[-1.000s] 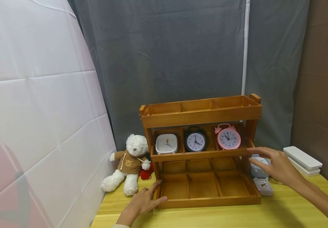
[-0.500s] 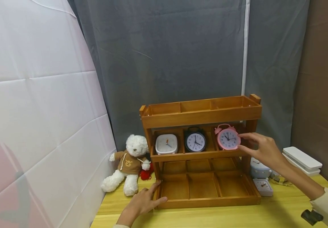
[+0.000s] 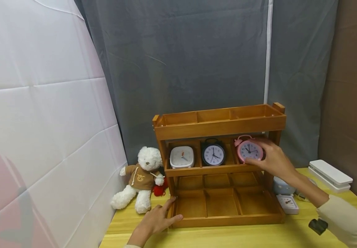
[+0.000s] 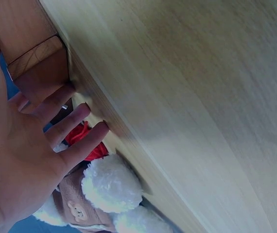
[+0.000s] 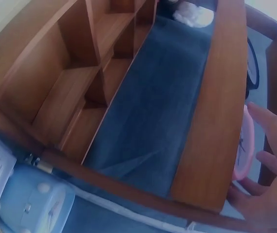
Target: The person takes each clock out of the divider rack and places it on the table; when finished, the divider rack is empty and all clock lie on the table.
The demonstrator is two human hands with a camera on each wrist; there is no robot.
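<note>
A pink twin-bell alarm clock (image 3: 249,151) stands in the right compartment of the wooden shelf's middle tier. My right hand (image 3: 274,159) grips it, thumb low on the front and fingers round its right side; in the right wrist view the hand (image 5: 274,165) spans the pink rim. A black alarm clock (image 3: 213,153) and a white square clock (image 3: 181,157) occupy the other two compartments. At the lower left corner of the wooden shelf (image 3: 228,220), my left hand (image 3: 156,220) rests with fingers spread; the left wrist view shows the palm (image 4: 22,160) beside the wood.
A white teddy bear (image 3: 143,179) in a brown top sits left of the shelf, by something red (image 3: 159,188). To the right are a blue clock (image 3: 282,186), a small white clock (image 3: 287,204) and a white flat device (image 3: 330,175) on the yellow table (image 3: 228,237).
My right hand has moved left from beside the shelf's right post to the pink alarm clock and now grips it. The left hand stays where it was.
</note>
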